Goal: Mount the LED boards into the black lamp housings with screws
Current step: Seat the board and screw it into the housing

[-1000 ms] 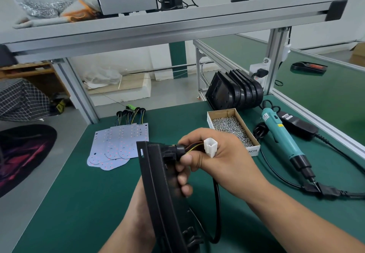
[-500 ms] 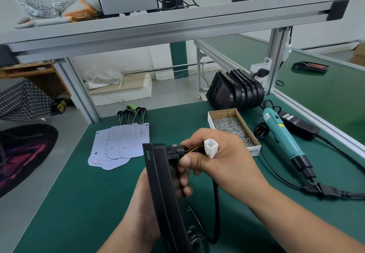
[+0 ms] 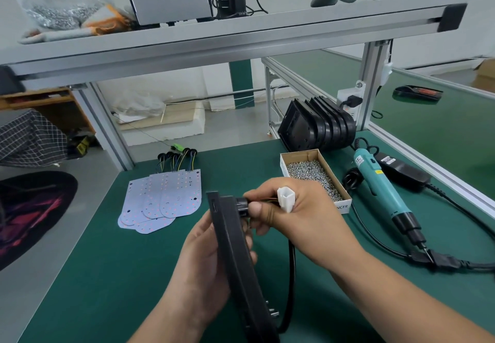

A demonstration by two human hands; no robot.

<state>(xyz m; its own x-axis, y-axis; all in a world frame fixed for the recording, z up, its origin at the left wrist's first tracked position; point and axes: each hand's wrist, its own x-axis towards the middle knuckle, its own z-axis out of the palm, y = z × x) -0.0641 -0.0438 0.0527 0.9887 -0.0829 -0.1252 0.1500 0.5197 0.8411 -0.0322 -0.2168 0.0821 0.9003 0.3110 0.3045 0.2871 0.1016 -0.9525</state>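
Note:
I hold a black lamp housing (image 3: 235,257) edge-on above the green mat. My left hand (image 3: 198,270) grips it from the left side. My right hand (image 3: 300,224) pinches the black grommet (image 3: 242,204) at the housing's back, with coloured wires and a white connector (image 3: 286,198) sticking out between its fingers. A black cable (image 3: 290,283) hangs below. Several white LED boards (image 3: 163,198) with wire tails lie fanned out to the left. A cardboard box of screws (image 3: 313,176) sits behind my right hand.
A stack of black housings (image 3: 316,125) leans at the back right of the green mat (image 3: 107,275). A teal electric screwdriver (image 3: 380,187) and its black power brick (image 3: 401,171) lie to the right. An aluminium shelf (image 3: 214,40) spans overhead.
The housing and both hands have shifted slightly right and up. The right hand's grip on the grommet and connector is unchanged.

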